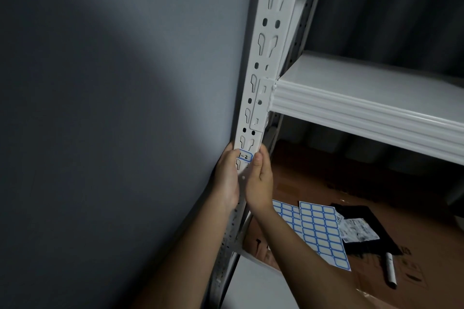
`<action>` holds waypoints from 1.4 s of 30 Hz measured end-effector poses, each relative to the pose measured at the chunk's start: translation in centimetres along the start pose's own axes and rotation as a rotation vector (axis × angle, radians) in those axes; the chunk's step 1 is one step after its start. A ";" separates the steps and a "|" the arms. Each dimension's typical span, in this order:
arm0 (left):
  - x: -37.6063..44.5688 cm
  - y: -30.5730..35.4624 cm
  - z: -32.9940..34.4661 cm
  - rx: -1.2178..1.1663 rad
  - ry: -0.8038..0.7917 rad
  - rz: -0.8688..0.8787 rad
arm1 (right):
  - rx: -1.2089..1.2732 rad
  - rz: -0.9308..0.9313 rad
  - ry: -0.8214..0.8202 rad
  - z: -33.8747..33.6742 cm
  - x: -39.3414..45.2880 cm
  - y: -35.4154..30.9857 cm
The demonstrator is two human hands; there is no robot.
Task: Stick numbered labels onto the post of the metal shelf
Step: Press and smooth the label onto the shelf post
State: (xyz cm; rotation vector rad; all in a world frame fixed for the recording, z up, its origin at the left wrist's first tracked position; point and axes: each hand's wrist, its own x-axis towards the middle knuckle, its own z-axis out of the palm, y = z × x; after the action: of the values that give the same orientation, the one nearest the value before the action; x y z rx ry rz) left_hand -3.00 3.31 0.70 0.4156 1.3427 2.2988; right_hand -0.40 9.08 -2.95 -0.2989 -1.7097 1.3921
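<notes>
post: white slotted post (270, 40) of the metal shelf, standing right up against the grey wall (113, 108), keyhole slots all the way down

label: one blue-bordered label (244, 156) sits on the post face just under the shelf beam (364, 113) bracket. Handwriting looks like "2-1" or similar, but the left end is tucked under a thumb so I wouldn't swear to it

left hand: left hand (227, 180) wraps the wall side of the post, thumb lying over the label's left edge. Closed around the post, not pinching anything loose

right hand: right hand (259, 183) cups the other side, thumb tip pressed at the label's right edge. Same deal, clamped on the post with the label between the two thumbs

step, I'd say: smoothing the label down so it actually sticks, looks nearly done

done so far: just this one label that I can see. The post above the beam is bare

still to go: probably plenty. Label sheets (324, 233) lie on the cardboard floor (326, 173) below, most stickers look unused

other stuff: a marker (391, 269) lies on the cardboard near the sheets, plus a printed paper slip (359, 229) on something black (371, 223)
</notes>
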 end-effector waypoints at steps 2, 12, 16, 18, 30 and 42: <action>-0.1 0.1 0.0 0.010 -0.004 0.000 | 0.005 -0.005 0.008 0.1 0.0 0.0; 0.0 -0.2 -0.3 -0.016 0.002 -0.030 | 0.020 0.002 -0.006 0.0 -0.1 -0.4; 0.0 -0.4 -0.4 0.023 0.002 -0.005 | 0.022 0.008 -0.019 0.0 -0.1 -0.6; -0.1 -0.3 -0.4 0.026 -0.001 -0.007 | 0.032 -0.008 -0.018 0.0 -0.1 -0.6; 0.1 -0.1 -0.3 0.040 -0.006 -0.003 | 0.007 -0.024 -0.007 0.2 -0.3 -0.7; 0.1 -0.2 -0.5 0.006 -0.019 -0.030 | 0.007 -0.003 0.002 0.1 -0.2 -0.3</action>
State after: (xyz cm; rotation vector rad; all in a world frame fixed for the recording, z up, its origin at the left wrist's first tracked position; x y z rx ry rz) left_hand -3.24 3.08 0.25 0.4152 1.3378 2.2623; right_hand -0.30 8.79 -2.74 -0.2939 -1.7029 1.3944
